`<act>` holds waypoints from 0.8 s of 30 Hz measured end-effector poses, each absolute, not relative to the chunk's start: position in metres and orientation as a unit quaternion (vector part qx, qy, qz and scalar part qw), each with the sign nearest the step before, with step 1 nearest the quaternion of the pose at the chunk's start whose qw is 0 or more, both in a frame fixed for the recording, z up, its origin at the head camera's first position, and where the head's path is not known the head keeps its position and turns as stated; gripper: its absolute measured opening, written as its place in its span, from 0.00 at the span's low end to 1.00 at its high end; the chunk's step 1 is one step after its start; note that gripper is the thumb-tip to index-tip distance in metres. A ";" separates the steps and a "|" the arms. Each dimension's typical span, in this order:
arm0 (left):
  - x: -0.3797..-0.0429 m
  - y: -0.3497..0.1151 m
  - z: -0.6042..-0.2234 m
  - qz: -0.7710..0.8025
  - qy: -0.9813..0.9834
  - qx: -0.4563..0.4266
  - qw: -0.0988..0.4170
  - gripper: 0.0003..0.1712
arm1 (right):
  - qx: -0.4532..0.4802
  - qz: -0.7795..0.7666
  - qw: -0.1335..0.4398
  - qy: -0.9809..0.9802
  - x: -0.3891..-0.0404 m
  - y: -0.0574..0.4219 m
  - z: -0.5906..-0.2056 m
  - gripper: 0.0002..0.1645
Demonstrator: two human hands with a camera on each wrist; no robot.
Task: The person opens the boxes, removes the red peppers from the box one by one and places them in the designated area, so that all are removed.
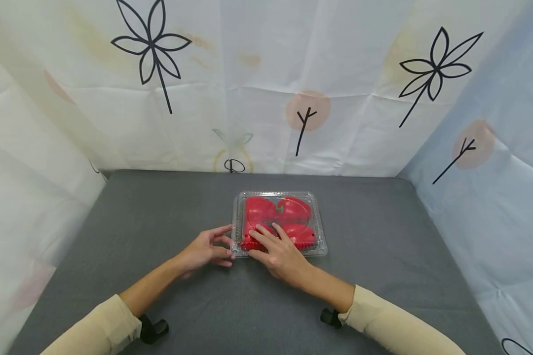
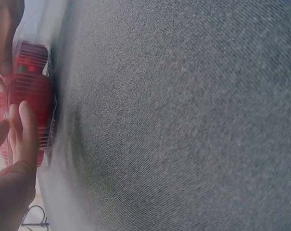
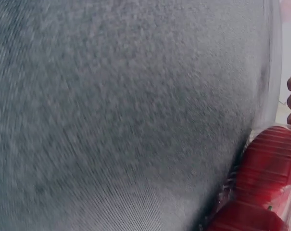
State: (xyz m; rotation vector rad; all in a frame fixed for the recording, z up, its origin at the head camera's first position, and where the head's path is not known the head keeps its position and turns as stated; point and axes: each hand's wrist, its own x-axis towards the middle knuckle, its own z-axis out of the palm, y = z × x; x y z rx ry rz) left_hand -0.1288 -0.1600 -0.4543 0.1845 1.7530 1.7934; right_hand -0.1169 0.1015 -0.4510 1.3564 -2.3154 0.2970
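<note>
A clear plastic clamshell box (image 1: 322,241) stands on the grey tabletop, its lid lying over several round red pieces of produce (image 1: 294,209). A bit of green stem shows among them; whether they are tomatoes or peppers I cannot tell. My right hand (image 1: 286,259) rests on the front of the lid with its fingers spread. At the box's left side, my left hand (image 1: 206,250) touches the edge with loosely extended fingers. In the left wrist view the fingers (image 2: 27,139) lie along the ribbed side wall. The right wrist view shows the box's red contents (image 3: 268,163) at lower right.
Grey cloth covers the table (image 1: 382,236) around the box. White fabric with plant drawings (image 1: 266,74) hangs behind and along both sides. A dark strap piece (image 1: 153,330) sits at the left cuff, another (image 1: 330,318) at the right.
</note>
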 end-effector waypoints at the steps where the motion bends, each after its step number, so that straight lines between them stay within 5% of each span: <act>1: -0.129 -0.160 -0.455 0.681 0.662 0.067 0.307 0.43 | 0.487 0.109 0.221 -0.838 -0.117 0.101 -0.452 0.20; 24: -0.130 -0.152 -0.460 0.681 0.676 0.024 0.282 0.40 | 0.426 0.127 0.247 -0.861 -0.111 0.086 -0.466 0.18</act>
